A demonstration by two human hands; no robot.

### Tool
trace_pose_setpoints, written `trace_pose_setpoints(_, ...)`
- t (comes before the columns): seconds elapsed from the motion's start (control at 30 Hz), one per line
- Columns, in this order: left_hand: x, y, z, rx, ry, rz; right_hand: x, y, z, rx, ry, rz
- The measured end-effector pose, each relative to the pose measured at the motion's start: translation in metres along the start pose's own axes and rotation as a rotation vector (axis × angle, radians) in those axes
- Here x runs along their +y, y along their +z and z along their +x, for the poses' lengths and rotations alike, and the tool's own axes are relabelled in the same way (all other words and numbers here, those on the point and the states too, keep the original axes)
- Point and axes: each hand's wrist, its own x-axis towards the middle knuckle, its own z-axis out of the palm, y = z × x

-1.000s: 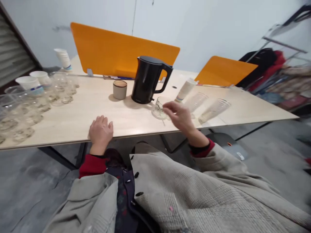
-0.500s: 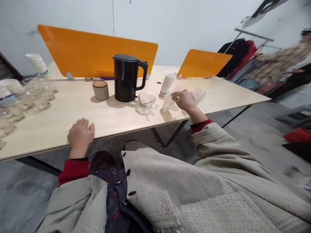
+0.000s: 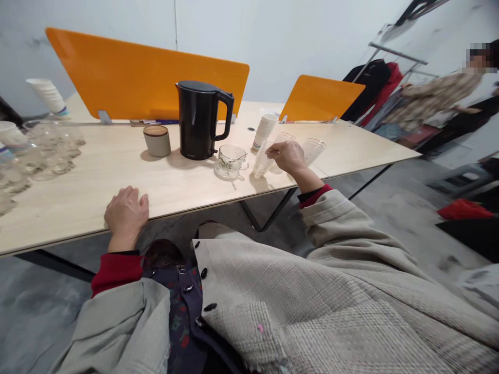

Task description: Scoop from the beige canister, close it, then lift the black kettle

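Note:
My left hand [image 3: 127, 211] rests palm down on the front edge of the table [image 3: 187, 189], fingers loosely bent and holding nothing. At the right, my right hand [image 3: 288, 157] pinches the rim of a tall clear glass [image 3: 262, 165], which leans while its base is at the tabletop. Parts of two more clear glasses show behind and beside this hand, one of them at its right [image 3: 315, 148]. Left of the pinched glass, a ribbed glass cup [image 3: 231, 159] sits on a clear saucer, with dark bits and a thin stirrer-like stick in it.
A black electric kettle [image 3: 198, 122] and a grey canister [image 3: 157, 143] with a wooden lid stand behind the cup. Paper cups [image 3: 265, 131] are stacked near the glasses. Many glass cups [image 3: 50, 150] crowd the left end. Orange dividers [image 3: 148, 75] line the back. Another person [image 3: 440, 101] is by a clothes rack.
The whole view has shifted slightly, so things appear a little further left and up. My right hand stays at the glass's rim, and my left hand stays on the table edge.

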Motion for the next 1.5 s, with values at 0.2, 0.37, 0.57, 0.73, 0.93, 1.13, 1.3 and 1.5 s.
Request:
trace_pose_setpoints(0.2, 0.001, -0.001, 0.001, -0.017, 0.005, 0.026, 0.001, -0.009, 0.005, -0.040, 0.062, 0.080)
trace_pose_setpoints(0.37, 0.002, -0.002, 0.000, -0.019, 0.000, 0.039, 0.002, -0.012, 0.005, -0.029, 0.028, 0.136)
trace_pose_setpoints(0.57, 0.000, 0.001, 0.000, 0.018, -0.003, 0.027, 0.007, -0.020, 0.008, 0.104, -0.014, 0.140)
trace_pose_setpoints(0.73, 0.002, 0.001, -0.001, 0.016, -0.011, 0.039, -0.007, -0.056, 0.001, 0.304, -0.111, 0.141)
trace_pose_setpoints(0.93, 0.003, 0.001, -0.003, -0.021, -0.020, 0.013, -0.095, -0.071, -0.032, 0.309, -0.355, 0.431)
trace_pose_setpoints(1.13, 0.001, 0.005, -0.003, -0.022, -0.003, 0.014, -0.210, -0.001, -0.032, -0.037, -0.516, 0.674)
trace_pose_setpoints(1.3, 0.003, 0.007, -0.004, -0.007, -0.021, 0.009, -0.270, 0.054, -0.023, -0.208, -0.564, 0.597)
trace_pose_setpoints(1.5, 0.003, 0.009, -0.007, 0.023, -0.012, -0.002, -0.295, 0.075, -0.029, -0.259, -0.607, 0.465)
